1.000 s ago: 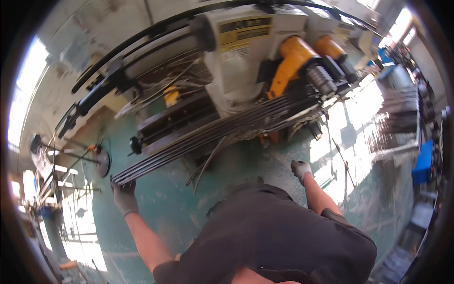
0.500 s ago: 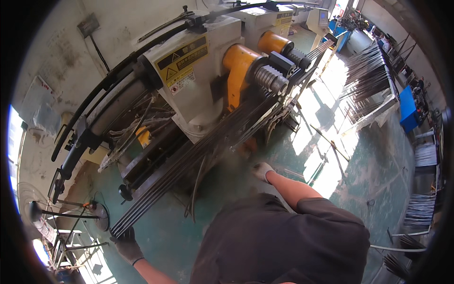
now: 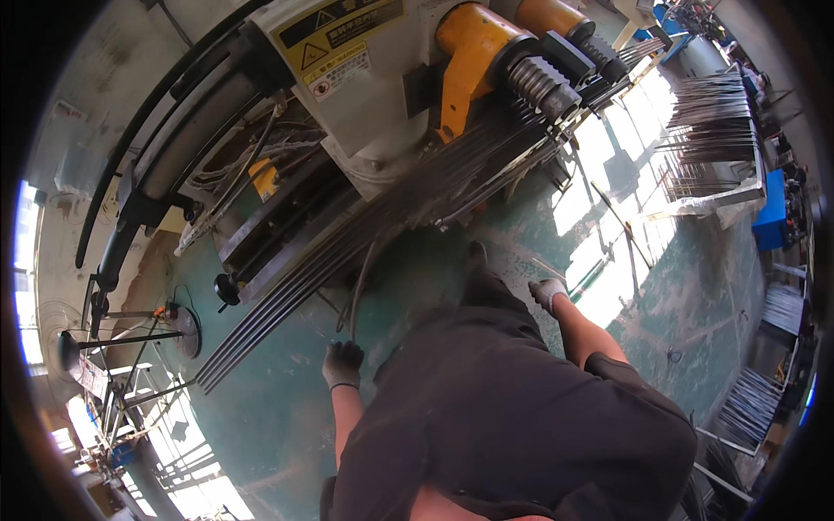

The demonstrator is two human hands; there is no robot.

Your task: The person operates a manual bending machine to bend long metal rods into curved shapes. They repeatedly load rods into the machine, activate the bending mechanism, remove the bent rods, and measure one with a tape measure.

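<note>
My left hand (image 3: pixel 342 365), in a pale glove with dark fingers, hangs above the floor, apart from the rods, fingers loosely apart and nothing in them. Away to the right, my right hand (image 3: pixel 546 293) wears a similar glove; its fingers look curled in and nothing shows in them. Long dark metal rods (image 3: pixel 282 313) lie side by side along the machine bed, their near ends sticking out at the lower left. Above them stands a pale machine (image 3: pixel 365 113) with an orange arm (image 3: pixel 466 78) and a ribbed metal roller (image 3: pixel 543 87).
A black handwheel (image 3: pixel 227 287) sits below the bed. A curved black tube (image 3: pixel 156 174) sweeps along the machine's left side. At the left stands a fan (image 3: pixel 69 349). A rack of thin rods (image 3: pixel 708 117) and a blue box (image 3: pixel 771 213) stand at the right. Loose rods (image 3: pixel 621 221) lie on the floor.
My left hand has let go of the rod ends and moved right, toward my body. My right hand has shifted right. The view has tilted, and the machine sits higher in it.
</note>
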